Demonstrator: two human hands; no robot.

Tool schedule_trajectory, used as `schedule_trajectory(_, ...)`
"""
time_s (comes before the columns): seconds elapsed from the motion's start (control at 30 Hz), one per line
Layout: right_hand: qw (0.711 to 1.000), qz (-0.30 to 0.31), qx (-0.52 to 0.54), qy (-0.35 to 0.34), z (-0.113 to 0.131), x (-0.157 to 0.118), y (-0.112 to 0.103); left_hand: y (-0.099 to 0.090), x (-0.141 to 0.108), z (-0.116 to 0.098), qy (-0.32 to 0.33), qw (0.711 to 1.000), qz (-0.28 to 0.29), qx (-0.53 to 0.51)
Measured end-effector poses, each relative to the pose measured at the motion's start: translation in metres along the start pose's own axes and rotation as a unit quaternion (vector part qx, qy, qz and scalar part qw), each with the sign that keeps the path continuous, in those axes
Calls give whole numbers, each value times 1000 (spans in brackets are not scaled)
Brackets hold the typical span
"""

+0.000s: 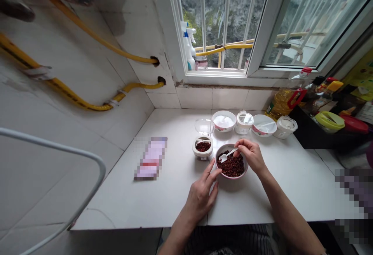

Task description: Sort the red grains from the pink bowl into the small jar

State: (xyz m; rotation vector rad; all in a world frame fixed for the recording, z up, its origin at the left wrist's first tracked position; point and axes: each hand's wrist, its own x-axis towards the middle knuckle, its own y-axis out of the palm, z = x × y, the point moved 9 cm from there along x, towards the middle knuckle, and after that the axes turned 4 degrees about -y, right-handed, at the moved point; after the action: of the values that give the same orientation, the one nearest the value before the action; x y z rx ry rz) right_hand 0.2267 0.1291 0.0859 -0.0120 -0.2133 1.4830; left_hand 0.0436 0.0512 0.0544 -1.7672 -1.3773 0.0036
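Observation:
A white bowl (217, 173) with a pink rim holds dark red dried peppercorns (231, 165). My right hand (250, 154) pinches the handle of a small white spoon (228, 155), whose scoop is over the peppercorns at the bowl's left. My left hand (204, 191) rests its outstretched fingertips against the bowl's left rim, with the thumb apart from the other fingers. Just left of the bowl stands a small seasoning jar (203, 154) with its clear lid (204, 126) raised; similar dark red bits are inside.
Behind are a bowl of white grains (224, 120), a lidded jar (244, 122), a bowl with a white spoon (264, 125) and another jar (286, 127). An oil bottle (281, 99) stands at right. A blurred-out purple packet (151, 158) lies left.

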Motion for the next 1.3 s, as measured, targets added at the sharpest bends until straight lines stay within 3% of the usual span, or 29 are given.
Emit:
schedule_trajectory(0.33,1000,-22,13,-7,-2,4,-3,0,0,0,-3,1000,1,7)
schedule_trajectory(0.53,993,-29,-27,-108,28,-1,19,0,1,-2,3,1000,2,11)
schedule_trajectory(0.6,978,-20,-99,-180,43,-8,32,0,0,-1,-2,1000,4,10)
schedule_trajectory(0.7,927,11,-218,-306,63,-20,53,0,0,-1,-4,1000,4,8)
schedule_trajectory(0.8,889,23,-273,-366,71,-27,59,1,0,0,-1,1000,5,6)
schedule_trajectory(0.9,897,1,-254,-362,74,-27,47,2,-1,1,-3,1000,8,6)
schedule_trajectory(1.1,936,-58,-222,-268,55,-17,6,2,-1,1,-6,1000,11,5)
schedule_trajectory(1.3,931,-6,-290,-223,30,-8,13,1,0,0,-5,1000,6,4)
